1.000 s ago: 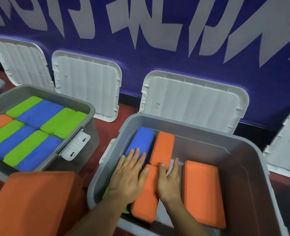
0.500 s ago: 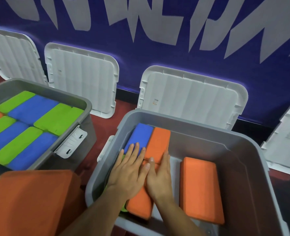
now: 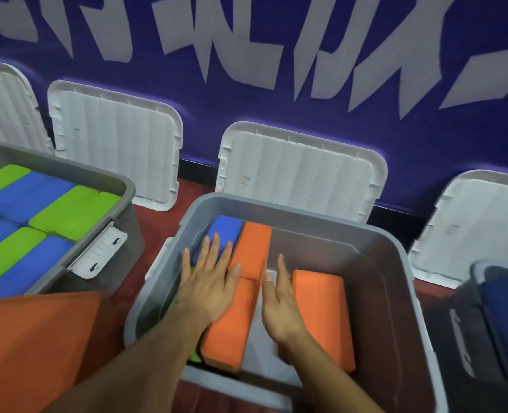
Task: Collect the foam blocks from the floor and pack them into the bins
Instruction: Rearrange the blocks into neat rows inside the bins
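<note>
Below a purple wall [image 3: 246, 93], the left bin [image 3: 124, 186] looks full and the middle bin [image 3: 378, 263] barely started; there the left hand [image 3: 208, 289] presses flat on blocks [image 3: 232, 329], the right hand [image 3: 279, 305] straight-fingered, empty.

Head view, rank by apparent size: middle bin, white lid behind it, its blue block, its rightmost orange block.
1. middle bin
2. white lid
3. rightmost orange block
4. blue block, partly covered by the left hand, so true size unsure

dark red floor [image 3: 154, 231], grey bins [image 3: 375, 263], white lids [image 3: 300, 174] resting on it
</note>
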### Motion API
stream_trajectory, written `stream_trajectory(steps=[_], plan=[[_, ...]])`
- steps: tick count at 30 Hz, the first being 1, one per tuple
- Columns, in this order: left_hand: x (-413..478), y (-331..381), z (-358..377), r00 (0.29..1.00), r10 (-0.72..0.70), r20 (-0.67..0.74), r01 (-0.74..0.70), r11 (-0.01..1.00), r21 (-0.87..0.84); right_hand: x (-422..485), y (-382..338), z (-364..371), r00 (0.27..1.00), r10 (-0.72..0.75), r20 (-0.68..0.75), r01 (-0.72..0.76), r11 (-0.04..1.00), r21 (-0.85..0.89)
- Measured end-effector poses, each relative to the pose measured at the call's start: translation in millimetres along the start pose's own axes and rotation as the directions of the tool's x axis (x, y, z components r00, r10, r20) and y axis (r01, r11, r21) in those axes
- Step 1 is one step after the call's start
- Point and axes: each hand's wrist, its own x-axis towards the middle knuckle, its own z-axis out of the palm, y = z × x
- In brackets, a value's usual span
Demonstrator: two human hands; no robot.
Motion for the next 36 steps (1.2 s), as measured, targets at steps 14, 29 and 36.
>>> stream_trajectory(steps=[14,29,36], plan=[[42.4,145.5,100.7,0.966,0.059,0.252,-0.038,0.996,-0.085,35.0,121.5,-98.0,0.854,0.487,-0.182,-0.509,0.855,-0.1],[59.8,157.7,107.2,0.802,-0.272,0.532,0.517,0.762,-0.39,36.2,102.7,-109.1,0.771,0.603,-0.207,-0.532,0.787,0.312],[69.2,141.4,75.2,0.926,-0.196,0.324,0.377,0.564,-0.735,23.5,67.6,-115.0,0.829,0.539,-0.152,-0.341,0.701,0.627]])
